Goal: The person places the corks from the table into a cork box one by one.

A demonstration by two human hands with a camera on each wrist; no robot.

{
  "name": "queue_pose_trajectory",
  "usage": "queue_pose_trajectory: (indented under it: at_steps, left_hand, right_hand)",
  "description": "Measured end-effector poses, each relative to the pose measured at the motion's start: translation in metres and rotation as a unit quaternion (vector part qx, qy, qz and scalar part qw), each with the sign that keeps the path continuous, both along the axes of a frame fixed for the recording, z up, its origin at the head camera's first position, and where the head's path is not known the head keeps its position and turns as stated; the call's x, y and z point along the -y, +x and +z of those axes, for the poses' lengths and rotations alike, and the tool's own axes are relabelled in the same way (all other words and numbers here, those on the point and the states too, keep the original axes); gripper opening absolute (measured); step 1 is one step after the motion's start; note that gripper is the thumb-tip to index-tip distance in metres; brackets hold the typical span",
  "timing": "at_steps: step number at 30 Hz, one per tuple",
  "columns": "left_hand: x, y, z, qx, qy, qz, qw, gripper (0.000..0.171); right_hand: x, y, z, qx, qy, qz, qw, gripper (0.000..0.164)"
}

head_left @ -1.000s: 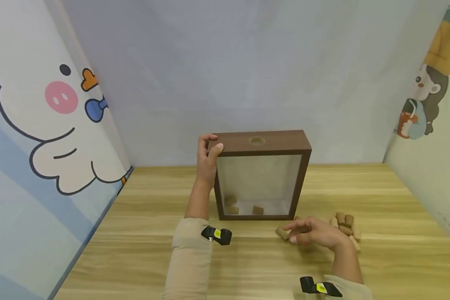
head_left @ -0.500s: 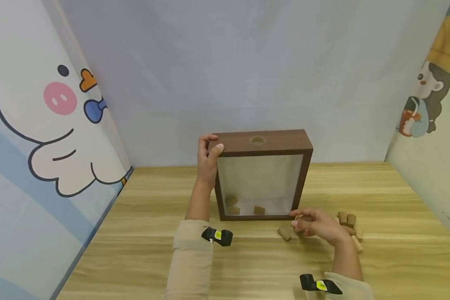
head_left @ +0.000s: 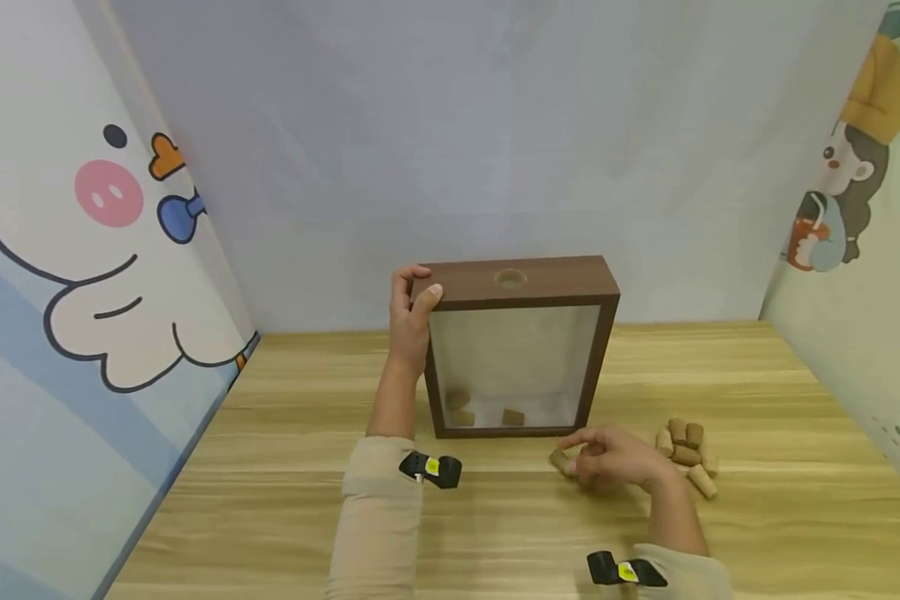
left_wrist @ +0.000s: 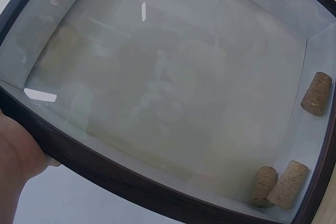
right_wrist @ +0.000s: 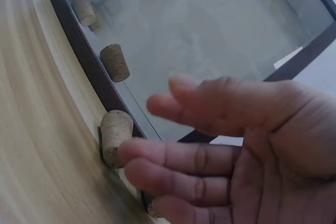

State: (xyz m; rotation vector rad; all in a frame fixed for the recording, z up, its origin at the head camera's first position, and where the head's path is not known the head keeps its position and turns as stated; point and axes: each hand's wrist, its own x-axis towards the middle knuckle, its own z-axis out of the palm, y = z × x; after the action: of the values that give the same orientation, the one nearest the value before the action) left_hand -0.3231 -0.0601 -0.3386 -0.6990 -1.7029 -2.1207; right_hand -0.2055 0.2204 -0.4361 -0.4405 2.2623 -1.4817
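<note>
A dark brown wooden shadow box [head_left: 525, 286] with a clear front and a round hole in its top stands upright on the table. My left hand [head_left: 410, 325] grips its upper left corner, thumb in front and fingers over the top. Inside, at the bottom, lie three corks, one of them [left_wrist: 317, 94] apart from the other two. My right hand [head_left: 615, 457] hovers low before the box's lower right corner, fingers loosely bent and thumb apart. Its fingertips [right_wrist: 137, 150] reach a loose cork [right_wrist: 116, 132] lying by the frame. Another cork is partly hidden under the fingers.
Several loose corks [head_left: 686, 454] lie in a pile right of my right hand on the wood-grain table [head_left: 510, 533]. A pale curtain [head_left: 457, 150] hangs behind the box. Printed cartoon panels stand at left and right.
My right hand drew back from the loose cork toward the box's lower right corner, then came left to that cork again. My left hand keeps its grip. The head view shifted slightly.
</note>
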Motion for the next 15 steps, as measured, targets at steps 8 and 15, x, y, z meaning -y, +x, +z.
queue_pose_trajectory:
  at_steps: [8,15]
  left_hand:
    - [0.001,-0.002,0.001,0.001,-0.006,0.000,1.0000,0.033]
    - [0.001,0.001,0.001,0.008,-0.001,-0.005,1.0000,0.032]
  right_hand:
    - [0.009,-0.002,-0.003,0.007,0.040,-0.017,0.999,0.057]
    - [0.018,-0.002,-0.003,0.017,0.067,-0.039,0.997,0.057]
